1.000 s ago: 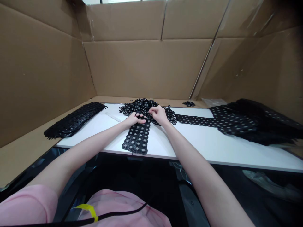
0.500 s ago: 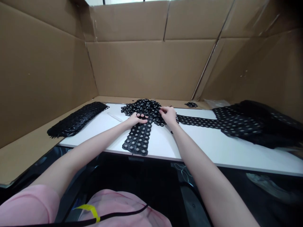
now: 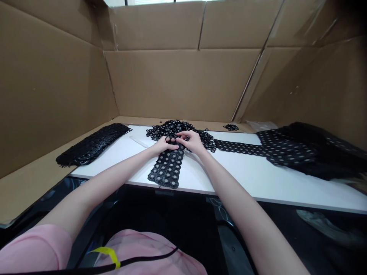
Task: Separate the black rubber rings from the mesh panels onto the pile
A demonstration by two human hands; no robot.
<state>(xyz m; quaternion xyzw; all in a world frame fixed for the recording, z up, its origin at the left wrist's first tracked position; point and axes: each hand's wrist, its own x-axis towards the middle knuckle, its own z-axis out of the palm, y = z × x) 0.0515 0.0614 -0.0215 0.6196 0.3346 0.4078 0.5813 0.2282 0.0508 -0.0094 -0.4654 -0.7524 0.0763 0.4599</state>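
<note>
A black strip with rows of round holes (image 3: 166, 168) lies on the white tabletop, its near end close to the front edge. My left hand (image 3: 163, 146) grips the strip's upper part, fingers curled over it and thumb on top. My right hand (image 3: 191, 141) is right beside it, thumb and fingers closed in a pinch over the strip, nearly touching my left fingertips. Anything in that pinch is too small to make out. Just behind both hands is a heap of small black rings (image 3: 169, 126), partly hidden by them.
A bundle of black ringed material (image 3: 94, 145) lies at the left. On the right, a long holed band (image 3: 241, 148) runs into a dark pile of the same material (image 3: 289, 145). A small ring cluster (image 3: 231, 127) sits at the back. Cardboard walls (image 3: 177, 84) enclose the table (image 3: 235, 179).
My right hand has moved left from the ring heap to the strip beside my left hand. Rings it covered now show. My left hand keeps its hold on the strip.
</note>
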